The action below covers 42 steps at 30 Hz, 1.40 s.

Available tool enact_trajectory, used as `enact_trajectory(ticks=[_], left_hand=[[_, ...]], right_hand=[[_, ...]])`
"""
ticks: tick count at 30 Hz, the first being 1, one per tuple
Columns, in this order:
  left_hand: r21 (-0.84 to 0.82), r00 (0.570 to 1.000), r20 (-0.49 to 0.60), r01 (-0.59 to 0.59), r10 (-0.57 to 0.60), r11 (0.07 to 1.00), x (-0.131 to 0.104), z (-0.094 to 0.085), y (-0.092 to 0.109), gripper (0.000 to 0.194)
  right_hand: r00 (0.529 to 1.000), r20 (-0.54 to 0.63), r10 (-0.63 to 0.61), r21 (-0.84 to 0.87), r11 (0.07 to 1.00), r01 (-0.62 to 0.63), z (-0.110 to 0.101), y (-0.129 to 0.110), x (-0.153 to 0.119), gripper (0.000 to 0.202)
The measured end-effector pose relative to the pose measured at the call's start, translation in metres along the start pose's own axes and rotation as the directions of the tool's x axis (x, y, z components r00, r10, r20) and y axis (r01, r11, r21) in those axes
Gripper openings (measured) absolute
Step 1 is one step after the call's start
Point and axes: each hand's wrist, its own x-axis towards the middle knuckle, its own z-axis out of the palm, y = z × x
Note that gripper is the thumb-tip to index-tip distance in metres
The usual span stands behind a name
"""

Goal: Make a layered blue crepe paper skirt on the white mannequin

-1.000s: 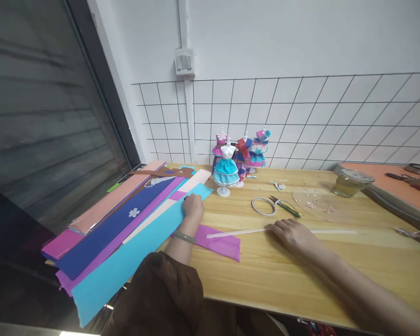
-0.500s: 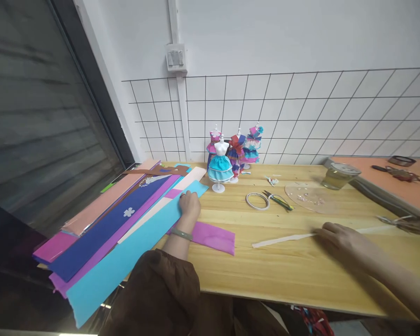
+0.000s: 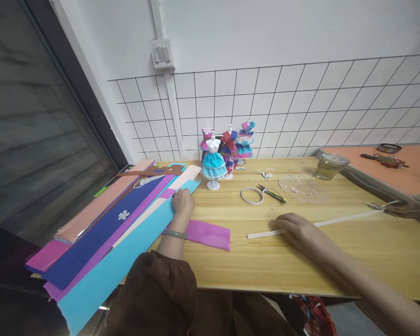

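Observation:
My left hand (image 3: 183, 204) rests with curled fingers on the end of a light blue paper sheet (image 3: 126, 252); what its fingers hold, if anything, is hidden. Under my left wrist a purple piece (image 3: 210, 234) lies flat on the table. My right hand (image 3: 294, 227) is over a long thin white strip (image 3: 346, 218), its blurred fingertips near the strip's left end. Whether they grip it cannot be made out. Beyond my left hand stands a small white dress form in a turquoise tiered skirt (image 3: 213, 165), with several dressed forms (image 3: 245, 140) behind it.
Tape roll (image 3: 252, 196), yellow-handled pliers (image 3: 275, 193), a clear dish of beads (image 3: 301, 189) and a glass jar (image 3: 331, 167) stand on the wooden table (image 3: 266, 270). Layered coloured sheets (image 3: 101, 233) cover its left side. Scissors (image 3: 381, 206) lie at the right.
My right hand has moved left along the white strip, toward its left end. My left hand stays on the light blue sheet. The whole view has shifted slightly.

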Motion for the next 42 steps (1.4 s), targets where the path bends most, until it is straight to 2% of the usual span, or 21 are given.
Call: enact_trajectory(ticks=[5, 9, 11, 13, 15, 16, 17, 19, 21, 22, 23, 24, 26, 28, 30, 32, 33, 35, 38, 40, 42], left_hand=[[-0.002, 0.999, -0.01, 0.048, -0.048, 0.999, 0.001, -0.013, -0.003, 0.028], [-0.008, 0.997, 0.069, 0.048, -0.048, 0.999, -0.002, -0.022, -0.008, 0.026], [-0.014, 0.994, 0.111, 0.023, -0.021, 1.0, -0.004, -0.027, -0.008, 0.025], [-0.023, 0.991, 0.134, -0.027, 0.03, 0.999, -0.008, -0.032, -0.003, 0.024], [-0.037, 0.985, 0.131, -0.112, 0.116, 0.993, -0.016, -0.038, 0.009, 0.024], [-0.046, 0.976, 0.13, -0.169, 0.174, 0.985, -0.022, -0.041, 0.018, 0.024], [-0.059, 0.961, 0.121, -0.241, 0.247, 0.969, -0.03, -0.042, 0.028, 0.024], [-0.091, 0.9, 0.106, -0.415, 0.423, 0.905, -0.05, -0.043, 0.048, 0.022], [-0.128, 0.807, 0.095, -0.571, 0.583, 0.811, -0.072, -0.041, 0.067, 0.017], [-0.149, 0.732, 0.087, -0.661, 0.676, 0.735, -0.082, -0.038, 0.074, 0.015], [-0.139, 0.602, 0.045, -0.787, 0.797, 0.601, -0.091, -0.036, 0.079, 0.014], [-0.117, 0.518, 0.009, -0.849, 0.855, 0.516, -0.098, -0.033, 0.082, 0.012], [-0.081, 0.421, -0.038, -0.905, 0.906, 0.417, -0.107, -0.027, 0.085, 0.011], [-0.077, 0.37, -0.053, -0.928, 0.928, 0.365, -0.109, -0.024, 0.084, 0.01], [-0.13, 0.344, -0.061, -0.934, 0.937, 0.334, -0.107, -0.023, 0.081, 0.015], [-0.23, 0.355, -0.085, -0.916, 0.931, 0.329, -0.102, -0.025, 0.08, 0.029], [-0.281, 0.38, -0.107, -0.898, 0.919, 0.338, -0.098, -0.025, 0.079, 0.035], [-0.359, 0.467, -0.171, -0.849, 0.867, 0.387, -0.091, -0.026, 0.078, 0.041], [-0.439, 0.636, -0.23, -0.743, 0.737, 0.505, -0.077, -0.026, 0.072, 0.051], [-0.494, 0.721, -0.142, -0.646, 0.678, 0.582, -0.068, -0.026, 0.065, 0.061], [-0.568, 0.758, 0.04, -0.519, 0.651, 0.639, -0.061, -0.028, 0.055, 0.066]], right_hand=[[0.998, -0.003, -0.061, 0.081, 0.995, 0.061, 0.01, -0.025, 0.025, 0.029], [0.997, -0.001, -0.071, 0.16, 0.984, 0.071, 0.01, -0.033, 0.038, 0.029], [0.999, 0.001, -0.047, 0.228, 0.973, 0.045, 0.01, -0.035, 0.043, 0.029], [0.999, 0.02, 0.033, 0.337, 0.941, -0.038, 0.009, -0.038, 0.049, 0.029], [0.983, 0.084, 0.166, 0.513, 0.838, -0.186, 0.007, -0.042, 0.058, 0.03], [0.961, 0.141, 0.239, 0.618, 0.737, -0.274, 0.006, -0.045, 0.063, 0.032], [0.929, 0.208, 0.306, 0.721, 0.593, -0.357, 0.004, -0.047, 0.07, 0.038], [0.841, 0.362, 0.402, 0.843, 0.244, -0.479, 0.0, -0.05, 0.082, 0.05], [0.76, 0.508, 0.406, 0.845, -0.061, -0.532, -0.003, -0.047, 0.092, 0.053], [0.737, 0.56, 0.378, 0.824, -0.163, -0.543, -0.003, -0.044, 0.094, 0.053], [0.721, 0.592, 0.36, 0.805, -0.225, -0.549, -0.003, -0.04, 0.096, 0.052], [0.71, 0.61, 0.35, 0.792, -0.251, -0.557, -0.002, -0.035, 0.096, 0.05], [0.711, 0.613, 0.345, 0.789, -0.218, -0.574, 0.0, -0.026, 0.092, 0.044], [0.734, 0.599, 0.32, 0.794, -0.126, -0.594, 0.001, -0.019, 0.087, 0.041], [0.769, 0.567, 0.295, 0.81, -0.029, -0.586, 0.001, -0.015, 0.083, 0.039], [0.798, 0.522, 0.302, 0.829, 0.041, -0.558, 0.0, -0.013, 0.081, 0.036], [0.81, 0.5, 0.305, 0.839, 0.061, -0.541, -0.002, -0.012, 0.08, 0.035], [0.827, 0.481, 0.29, 0.851, 0.07, -0.52, -0.004, -0.01, 0.079, 0.034], [0.832, 0.476, 0.286, 0.857, 0.064, -0.512, -0.006, -0.005, 0.078, 0.032], [0.83, 0.454, 0.324, 0.865, 0.063, -0.498, -0.005, -0.001, 0.078, 0.031], [0.822, 0.419, 0.386, 0.88, 0.05, -0.473, -0.004, 0.003, 0.077, 0.031]])
